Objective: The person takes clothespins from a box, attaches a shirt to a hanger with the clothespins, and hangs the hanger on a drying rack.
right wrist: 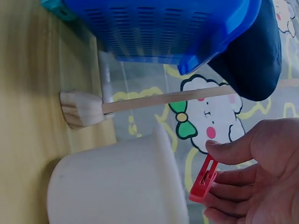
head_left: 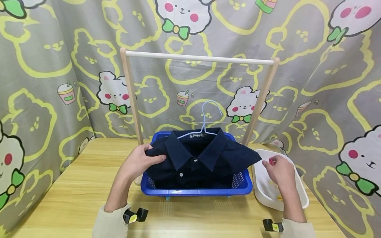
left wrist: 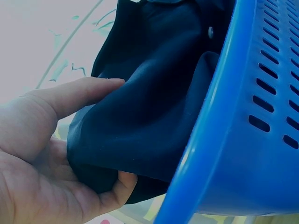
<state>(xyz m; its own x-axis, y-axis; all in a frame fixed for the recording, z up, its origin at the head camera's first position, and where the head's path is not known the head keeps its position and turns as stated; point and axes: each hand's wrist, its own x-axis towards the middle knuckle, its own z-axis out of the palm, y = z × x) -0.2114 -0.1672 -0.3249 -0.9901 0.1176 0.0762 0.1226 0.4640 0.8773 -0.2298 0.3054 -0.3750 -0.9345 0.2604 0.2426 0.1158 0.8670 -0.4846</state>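
Note:
A dark navy shirt with a collar and white buttons lies in and over a blue basket. A pale blue wire hanger sits inside its collar, hook upward. My left hand grips the shirt's shoulder at the basket's left side; in the left wrist view the thumb lies on top of the cloth and fingers are beneath. My right hand pinches a red clothespin between thumb and fingers, over the white bin and close to the shirt's other sleeve.
A white bin with a few small yellow items stands right of the basket. Behind the basket rises a wooden rack with a white crossbar. Everything stands on a wooden table, with a patterned curtain around it.

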